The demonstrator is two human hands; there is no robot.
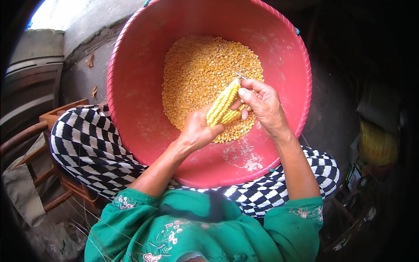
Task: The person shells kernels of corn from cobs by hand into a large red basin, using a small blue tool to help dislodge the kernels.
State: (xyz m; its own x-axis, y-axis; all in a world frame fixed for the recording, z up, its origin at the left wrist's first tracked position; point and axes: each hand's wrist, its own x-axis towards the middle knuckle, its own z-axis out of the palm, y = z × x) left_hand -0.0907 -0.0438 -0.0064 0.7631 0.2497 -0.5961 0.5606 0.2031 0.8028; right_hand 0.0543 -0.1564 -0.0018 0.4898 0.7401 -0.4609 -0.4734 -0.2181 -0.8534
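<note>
My left hand (200, 129) grips a yellow ear of corn (223, 103) by its lower end. The ear tilts up and to the right, its rows of kernels largely intact. Thumb and forefinger of my right hand (270, 108) pinch together at the ear's tip, where a thin metal tool (241, 75) sticks out; its rest is hidden by the fingers. Another ear (231, 115) shows behind the first; I cannot tell whether it is held or lying. Both hands are over a big red tub (137, 72) with a heap of loose corn kernels (209, 65) in its bottom.
The tub sits between legs covered in black-and-white checked cloth (91, 140). At the left stands a wooden chair (49, 175) near a grey wall (101, 36). Dry husk scraps (94, 91) lie beside the tub. Dim clutter, including a yellow bundle (378, 144), is at the right.
</note>
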